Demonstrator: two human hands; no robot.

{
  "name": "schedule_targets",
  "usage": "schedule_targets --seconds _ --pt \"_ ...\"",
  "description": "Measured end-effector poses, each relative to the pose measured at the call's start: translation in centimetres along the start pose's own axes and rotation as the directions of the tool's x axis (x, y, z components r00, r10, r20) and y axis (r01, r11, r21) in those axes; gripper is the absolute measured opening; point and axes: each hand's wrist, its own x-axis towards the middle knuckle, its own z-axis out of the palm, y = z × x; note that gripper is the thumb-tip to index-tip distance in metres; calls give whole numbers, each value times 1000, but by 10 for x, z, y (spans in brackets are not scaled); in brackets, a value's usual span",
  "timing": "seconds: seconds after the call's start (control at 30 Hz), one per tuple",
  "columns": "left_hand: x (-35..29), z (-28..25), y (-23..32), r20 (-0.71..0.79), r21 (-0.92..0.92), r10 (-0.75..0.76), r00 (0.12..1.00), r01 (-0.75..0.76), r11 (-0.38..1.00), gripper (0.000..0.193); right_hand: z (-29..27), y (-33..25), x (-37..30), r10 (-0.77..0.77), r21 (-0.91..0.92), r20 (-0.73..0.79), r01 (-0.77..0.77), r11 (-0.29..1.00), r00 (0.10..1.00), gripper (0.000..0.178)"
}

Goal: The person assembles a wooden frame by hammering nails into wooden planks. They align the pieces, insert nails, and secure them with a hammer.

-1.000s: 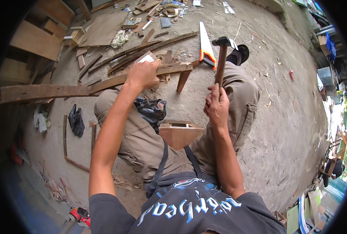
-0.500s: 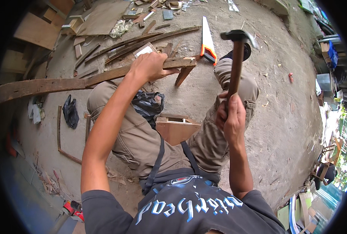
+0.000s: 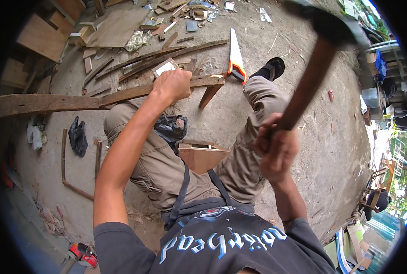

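My right hand (image 3: 279, 148) is wrapped round the wooden handle of a hammer (image 3: 309, 82), its dark head raised high at the upper right and blurred. My left hand (image 3: 173, 86) grips a long weathered wooden strip (image 3: 135, 90) that crosses from the left edge to the middle. A shorter wood piece (image 3: 210, 96) slants down from the strip's right end. Beyond that end, a handsaw (image 3: 236, 57) with a white blade and an orange and black handle lies on the ground. Between my legs stands a wooden box (image 3: 202, 157).
A black plastic bag (image 3: 171, 129) lies by my left leg, another dark bag (image 3: 78, 137) farther left. Loose wood strips (image 3: 167, 57) and offcuts litter the ground ahead. A red and black power tool (image 3: 82, 255) sits at the lower left.
My right hand has swung the hammer up and to the right, nearer the camera. The left hand keeps its hold on the strip. The whole view has shifted slightly.
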Motion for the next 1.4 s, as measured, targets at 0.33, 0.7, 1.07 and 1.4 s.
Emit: schedule_targets --seconds 0.33,0.7,1.07,1.4 --pt "4 2 1 3 -1 -7 1000 7 1000 16 -21 41 -83 687 -275 5 -660 699 726 44" --pt "3 0 3 17 -4 -29 999 29 1000 19 -6 -6 1 88 -90 17 -86 992 996 51" --pt "4 4 -2 46 -31 -24 999 25 999 21 -23 15 -46 514 -164 8 -506 847 858 44" --pt "6 5 -3 63 -6 -27 998 28 1000 22 5 9 5 95 4 -21 -95 995 995 45"
